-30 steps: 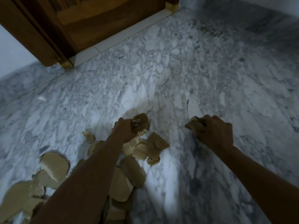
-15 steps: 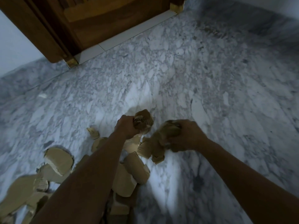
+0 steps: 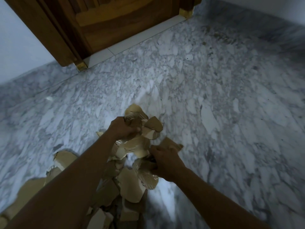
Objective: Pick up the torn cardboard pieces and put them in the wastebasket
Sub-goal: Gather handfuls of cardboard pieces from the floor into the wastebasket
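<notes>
Head view: gathering step, left hand (image 3: 123, 129) and right hand (image 3: 165, 161) clutch cardboard pieces (image 3: 153, 124) (wastebasket unseen); next, carry them away.

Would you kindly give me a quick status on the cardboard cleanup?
Left hand gripping a bunch of torn cardboard pieces. Right hand gripping more at the pile. No wastebasket in view.

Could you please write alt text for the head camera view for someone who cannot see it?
A person's left hand grips a bunch of torn cardboard pieces and the right hand grips more from a pile on a grey marble floor. A wooden door stands beyond; no wastebasket is in view.
</notes>
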A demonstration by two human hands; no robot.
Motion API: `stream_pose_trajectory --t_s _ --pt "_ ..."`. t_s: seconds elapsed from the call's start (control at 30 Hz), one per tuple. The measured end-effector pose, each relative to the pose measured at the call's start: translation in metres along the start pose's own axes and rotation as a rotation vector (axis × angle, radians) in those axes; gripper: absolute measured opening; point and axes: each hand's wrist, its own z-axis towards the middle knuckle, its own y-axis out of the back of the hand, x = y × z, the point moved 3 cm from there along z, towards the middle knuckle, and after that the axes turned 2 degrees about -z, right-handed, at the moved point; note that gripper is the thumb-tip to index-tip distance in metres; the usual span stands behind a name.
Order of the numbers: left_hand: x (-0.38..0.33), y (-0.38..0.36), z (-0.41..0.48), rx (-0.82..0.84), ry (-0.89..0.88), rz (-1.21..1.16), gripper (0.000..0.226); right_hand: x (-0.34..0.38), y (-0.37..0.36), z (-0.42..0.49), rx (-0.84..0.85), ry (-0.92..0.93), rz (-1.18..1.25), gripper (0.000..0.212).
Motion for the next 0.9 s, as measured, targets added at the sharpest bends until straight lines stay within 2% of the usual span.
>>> stream_pose_trajectory --t_s 0.1,0.2,0.3,0.4,0.47,0.57,0.67,0.73,0.83,0.9 --pt "-0.024 -0.018 0.006 0.118 -0.09 0.085 0.053 -0.025 0.035 -0.009 0.014 -0.102 0.265 0.06" --pt "-0.048 -0.044 0.018 0.198 -0.147 0.185 0.05 -0.08 0.076 -0.021 -0.037 -0.267 0.205 0.053" --pt "-0.052 -0.066 0.028 0.103 -0.175 0.318 0.044 -0.134 0.076 -0.035 -0.069 -0.398 -0.04 0.041" --pt "-0.049 -0.074 0.024 -0.041 -0.199 0.393 0.048 -0.165 0.045 -0.049 -0.108 -0.578 0.014 0.034" --pt "-0.048 -0.076 0.02 -0.043 -0.23 0.402 0.048 -0.168 0.035 -0.051 -0.131 -0.648 0.048 0.031" --pt "-0.046 -0.073 0.015 -0.056 -0.259 0.341 0.046 -0.163 0.038 -0.051 -0.14 -0.659 -0.083 0.026" --pt "-0.052 -0.066 0.0 -0.054 -0.267 0.038 0.062 -0.161 0.045 -0.054 -0.129 -0.624 -0.205 0.042" --pt "-0.06 -0.057 -0.013 -0.003 -0.279 -0.071 0.062 -0.163 0.047 -0.057 -0.109 -0.574 -0.1 0.051" --pt "-0.065 -0.047 -0.031 0.156 -0.322 -0.067 0.066 -0.16 0.05 -0.061 -0.064 -0.55 0.054 0.049" --pt "-0.06 -0.054 -0.044 0.287 -0.366 0.094 0.079 -0.156 0.049 -0.064 -0.056 -0.556 0.054 0.05"
